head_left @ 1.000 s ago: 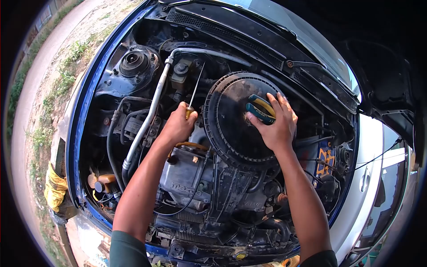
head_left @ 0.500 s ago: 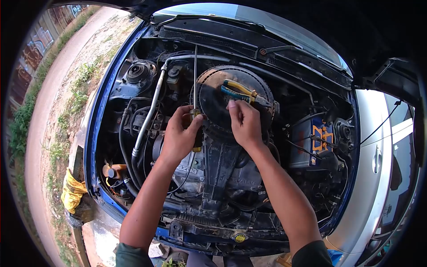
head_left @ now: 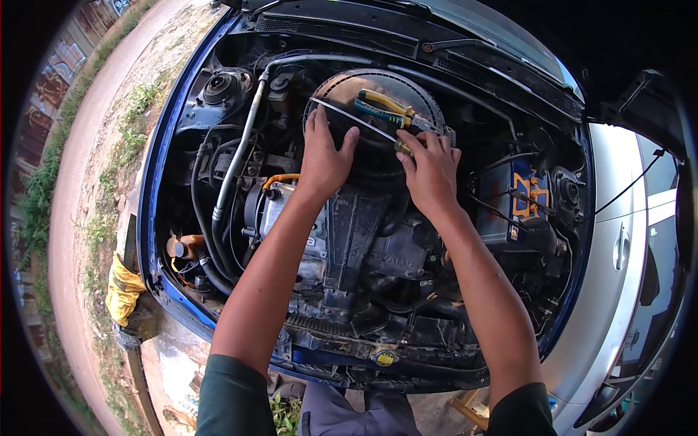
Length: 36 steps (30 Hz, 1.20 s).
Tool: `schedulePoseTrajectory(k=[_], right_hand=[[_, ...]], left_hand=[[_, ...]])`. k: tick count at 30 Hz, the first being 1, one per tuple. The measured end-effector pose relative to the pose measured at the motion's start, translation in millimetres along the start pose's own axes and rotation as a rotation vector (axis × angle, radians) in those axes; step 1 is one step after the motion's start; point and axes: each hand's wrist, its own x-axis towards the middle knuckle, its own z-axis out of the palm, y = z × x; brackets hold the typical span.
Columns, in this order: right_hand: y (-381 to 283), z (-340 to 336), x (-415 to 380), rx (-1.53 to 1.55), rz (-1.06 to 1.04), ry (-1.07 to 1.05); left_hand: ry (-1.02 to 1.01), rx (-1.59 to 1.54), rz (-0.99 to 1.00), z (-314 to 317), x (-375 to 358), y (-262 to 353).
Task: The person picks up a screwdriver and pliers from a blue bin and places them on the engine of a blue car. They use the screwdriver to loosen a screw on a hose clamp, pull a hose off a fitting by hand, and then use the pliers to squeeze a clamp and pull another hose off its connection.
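Note:
A screwdriver [head_left: 354,118] lies slantwise over the round black air filter housing [head_left: 342,87], its long metal shaft pointing up and left. My right hand [head_left: 434,171] has its fingers closed round the yellowish handle. Near the shaft's tip is my left hand [head_left: 325,161], fingers stretched out and thumb apart, holding nothing; its fingertips overlap the housing's left edge. Just beyond the shaft, pliers [head_left: 385,107] with yellow-black and teal handles rest on the lid, jaws toward the right.
The engine [head_left: 392,254] and its black intake duct [head_left: 352,232] lie below my forearms. To the right stands a battery [head_left: 498,200] with cables. A metal pipe [head_left: 243,152] runs along the left. The raised hood shades the top, and a silver car [head_left: 618,189] stands at right.
The screwdriver has gone from my left hand, where it stood upright, to my right hand, and now lies slantwise. My left hand has opened and moved up. The camera view has shifted slightly.

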Motion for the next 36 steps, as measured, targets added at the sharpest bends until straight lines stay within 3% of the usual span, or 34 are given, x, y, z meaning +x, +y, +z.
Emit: schedulePoseTrajectory(k=[1, 3, 5, 10, 17, 20, 22, 27, 29, 31, 33, 35, 36], right_hand=[[0, 3, 0, -0.072, 0.038, 0.013], [0, 6, 2, -0.163, 0.032, 0.083], [5, 11, 3, -0.257, 0.025, 0.147], [10, 27, 4, -0.298, 0.045, 0.259], [9, 38, -11, -0.404, 0.060, 0.173], [3, 35, -4, -0.594, 0.034, 0.117], [-7, 33, -5, -0.604, 0.041, 0.108], [-27, 30, -19, -0.623, 0.145, -0.028], [-36, 24, -19, -0.627, 0.156, -0.036], [-39, 23, -23, -0.628, 0.115, -0.043], [-45, 26, -32, -0.582, 0.083, 0.016], [-60, 27, -50, -0.477, 0.021, 0.123], [-70, 28, -64, -0.388, -0.036, 0.152]], left_hand=[[0.043, 0.167, 0.105, 5, -2, -4], [0.040, 0.148, 0.134, 9, -6, -5], [-0.090, 0.413, 0.152, 9, -12, 1], [-0.087, 0.448, 0.226, 18, -11, -14], [-0.084, 0.412, 0.288, 17, -9, -22], [-0.147, 0.313, 0.303, 0, -17, -18], [-0.242, 0.139, 0.320, -18, -26, -15], [-0.399, 0.094, 0.417, -95, -96, -10], [-0.425, 0.139, 0.348, -134, -127, -8], [-0.484, 0.013, 0.119, -169, -155, -11], [-0.649, 0.088, -0.147, -199, -184, -20], [-0.775, 0.099, -0.185, -216, -216, -32], [-0.745, 0.129, -0.073, -218, -233, -46]])
